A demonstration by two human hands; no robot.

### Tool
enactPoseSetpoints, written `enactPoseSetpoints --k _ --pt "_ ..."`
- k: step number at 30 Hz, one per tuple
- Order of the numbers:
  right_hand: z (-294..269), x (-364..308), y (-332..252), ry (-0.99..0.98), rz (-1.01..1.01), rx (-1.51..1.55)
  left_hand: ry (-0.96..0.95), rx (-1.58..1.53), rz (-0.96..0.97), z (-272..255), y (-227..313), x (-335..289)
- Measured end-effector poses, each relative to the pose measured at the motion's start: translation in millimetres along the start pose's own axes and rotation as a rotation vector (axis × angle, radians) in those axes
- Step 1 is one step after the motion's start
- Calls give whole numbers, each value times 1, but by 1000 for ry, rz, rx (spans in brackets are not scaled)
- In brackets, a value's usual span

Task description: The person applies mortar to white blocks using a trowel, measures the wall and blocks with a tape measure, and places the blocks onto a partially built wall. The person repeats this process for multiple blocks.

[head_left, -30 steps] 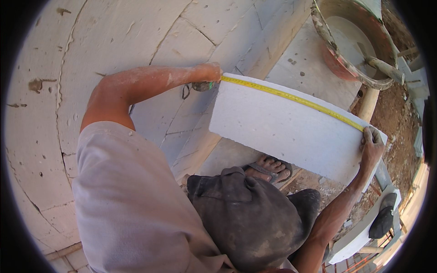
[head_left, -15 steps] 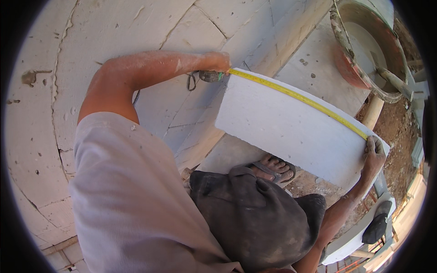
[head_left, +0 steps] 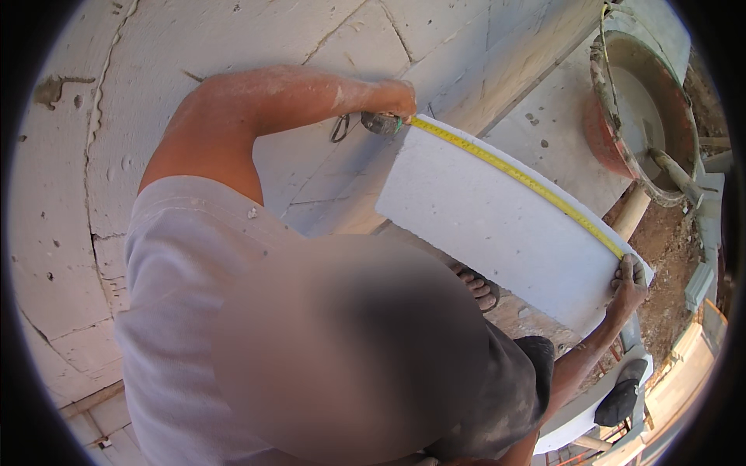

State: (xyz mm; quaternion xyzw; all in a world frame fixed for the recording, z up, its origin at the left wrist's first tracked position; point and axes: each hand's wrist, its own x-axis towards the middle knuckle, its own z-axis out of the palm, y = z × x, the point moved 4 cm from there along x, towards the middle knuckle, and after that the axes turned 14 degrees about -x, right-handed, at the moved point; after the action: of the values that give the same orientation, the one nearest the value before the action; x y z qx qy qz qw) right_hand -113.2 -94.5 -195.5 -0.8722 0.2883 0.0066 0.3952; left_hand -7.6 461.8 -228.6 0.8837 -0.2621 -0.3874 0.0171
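Since the earlier frames, our view sits closer over the block (head_left: 497, 225), which has hardly shifted. We see the tape (head_left: 517, 177) stretched along the block's upper edge. Left hand (head_left: 392, 101) closes its grip on the tape case at the near corner, against the wall (head_left: 233, 39); right hand (head_left: 629, 283) clamps the far corner, pinning the tape end. We judge the step to be measuring the block's length. Next would call for holding the tape taut and flush while a reading is taken. A mortar tub (head_left: 645, 109) stands well apart.
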Motion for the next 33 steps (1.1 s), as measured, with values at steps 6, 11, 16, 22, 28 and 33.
enactPoseSetpoints --k 6,11,16,22,28,33 --pt "0 -9 -8 30 -25 -57 -31 -255 -366 3 -12 6" --pt "-4 -1 -14 -14 -105 -177 -68 -302 -343 6 -19 4" --pt "-15 0 -16 -46 -209 -348 32 -703 -459 3 -17 -2" --pt "-12 4 -30 38 -520 -634 92 -573 -414 -1 -6 -9" --pt "-1 10 -33 109 -558 -749 88 -526 -385 3 -14 -10" --pt "4 7 -32 152 -672 -857 27 -507 -471 1 -17 -8"
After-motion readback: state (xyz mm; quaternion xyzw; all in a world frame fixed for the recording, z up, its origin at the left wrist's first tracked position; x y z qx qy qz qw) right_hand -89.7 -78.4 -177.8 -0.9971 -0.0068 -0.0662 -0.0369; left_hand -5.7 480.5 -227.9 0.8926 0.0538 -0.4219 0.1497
